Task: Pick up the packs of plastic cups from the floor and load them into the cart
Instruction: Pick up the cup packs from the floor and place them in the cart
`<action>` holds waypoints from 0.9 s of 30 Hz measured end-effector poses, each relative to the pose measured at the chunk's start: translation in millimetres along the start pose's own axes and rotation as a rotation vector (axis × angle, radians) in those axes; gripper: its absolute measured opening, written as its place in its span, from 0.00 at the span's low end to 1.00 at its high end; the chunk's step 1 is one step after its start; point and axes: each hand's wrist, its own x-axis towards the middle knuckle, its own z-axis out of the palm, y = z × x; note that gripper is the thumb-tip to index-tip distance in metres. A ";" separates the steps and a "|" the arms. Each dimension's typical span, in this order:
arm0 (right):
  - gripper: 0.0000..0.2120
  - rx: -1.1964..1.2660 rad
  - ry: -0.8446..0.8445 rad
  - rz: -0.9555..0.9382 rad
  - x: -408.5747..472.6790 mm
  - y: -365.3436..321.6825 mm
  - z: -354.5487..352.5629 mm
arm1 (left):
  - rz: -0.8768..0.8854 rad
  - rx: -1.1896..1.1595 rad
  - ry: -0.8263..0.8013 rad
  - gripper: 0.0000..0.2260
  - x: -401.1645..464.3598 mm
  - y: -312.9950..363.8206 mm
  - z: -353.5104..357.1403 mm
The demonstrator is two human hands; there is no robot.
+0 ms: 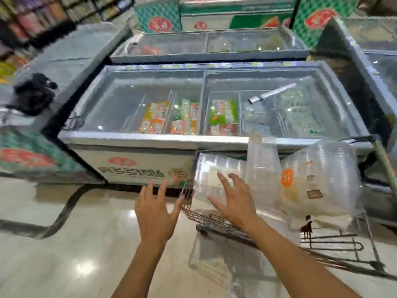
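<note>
A wire cart stands at the lower right, in front of a chest freezer. Clear packs of plastic cups are piled in it: a long one lying at the left, an upright one in the middle, and a bulky pack with an orange sticker at the right. My left hand hovers open with spread fingers just left of the cart's corner, holding nothing. My right hand is open too, fingers spread, over the long pack; whether it touches the pack is unclear.
A glass-topped chest freezer with frozen food packets runs across the middle, right behind the cart. More freezers stand behind it and on both sides. Glossy tiled floor stretches to the lower left. Shelves of goods line the far left.
</note>
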 end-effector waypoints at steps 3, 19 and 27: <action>0.37 0.027 -0.020 -0.179 -0.1 -70.1 20.1 | -0.156 -0.013 0.080 0.33 -39.9 -62.3 -34.1; 0.36 0.050 -0.163 -0.862 -155.2 -436.6 171.3 | -0.907 0.003 0.391 0.34 -340.4 -332.3 -187.7; 0.35 0.118 -0.365 -1.123 -204.4 -596.3 274.4 | -1.277 0.015 0.460 0.35 -431.8 -441.2 -207.6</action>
